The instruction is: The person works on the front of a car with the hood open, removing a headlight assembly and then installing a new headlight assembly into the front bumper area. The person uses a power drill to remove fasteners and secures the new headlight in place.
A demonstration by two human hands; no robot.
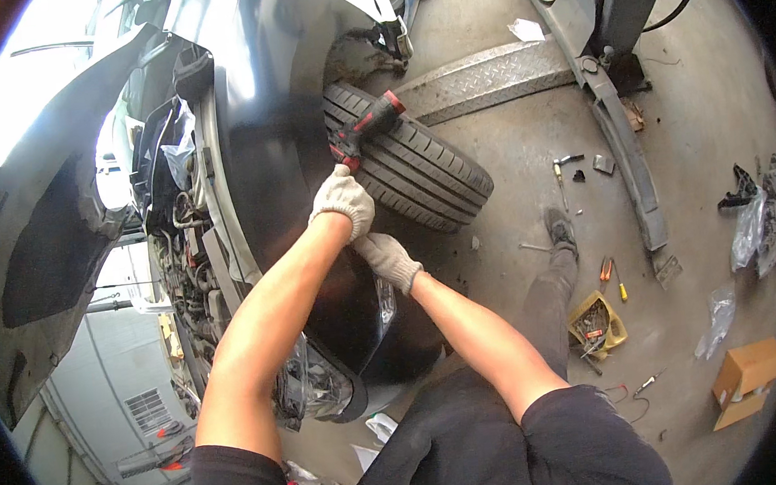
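Note:
My left hand (pixel 344 206), in a pale knit glove, is closed at the edge of the car's black front fender (pixel 276 151), beside the wheel arch. Whatever its fingers hold is hidden. Just beyond its knuckles a red and black cordless power tool (pixel 368 127) lies against the tyre (pixel 423 162), its red base close to the glove. Nearer to me, my right hand (pixel 391 260), gloved alike, has its fingers bunched against the arch edge above the black bumper (pixel 406 355). Its fingertips are out of sight under the left wrist.
The raised hood (pixel 50 233) and engine bay (pixel 193 249) are on the left. A lift arm (pixel 622 142) and diamond-plate beam (pixel 489 79) stand right of the wheel. Screwdrivers (pixel 621 281), a yellow tool tray (pixel 616 338) and a cardboard box (pixel 750 378) lie on the floor.

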